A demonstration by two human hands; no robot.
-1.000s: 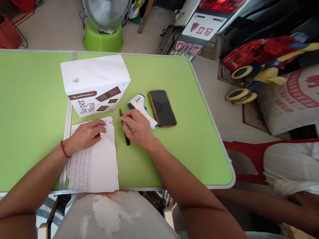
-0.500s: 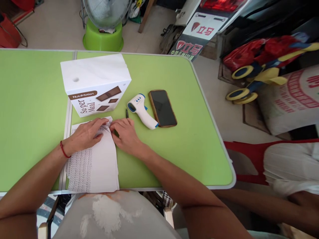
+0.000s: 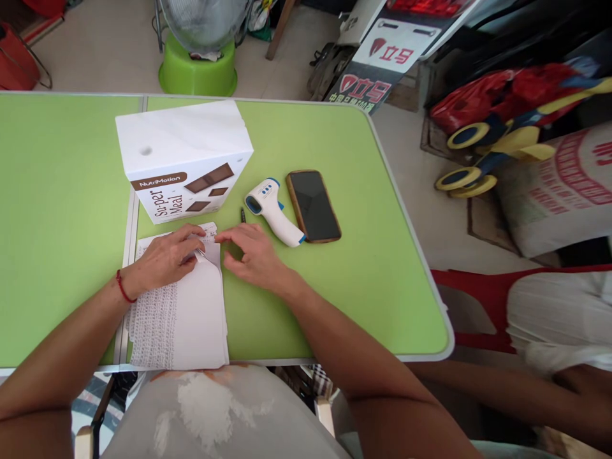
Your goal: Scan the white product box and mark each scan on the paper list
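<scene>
Left hand [image 3: 167, 256] pinches the curled edge of a sheet [image 3: 205, 262] on the paper stack [image 3: 201, 325]. Right hand [image 3: 253, 255], thumb and forefinger parted, beside stack's right edge.

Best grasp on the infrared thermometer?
Probably mid-handle, from above on the near side: the infrared thermometer lies flat, its slim handle angled toward the wearer, while the smartphone crowds the handle's tip on the far side.

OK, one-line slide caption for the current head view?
Left hand on a stack of papers, right hand at its right edge; white box, thermometer and phone on the green table.
</scene>
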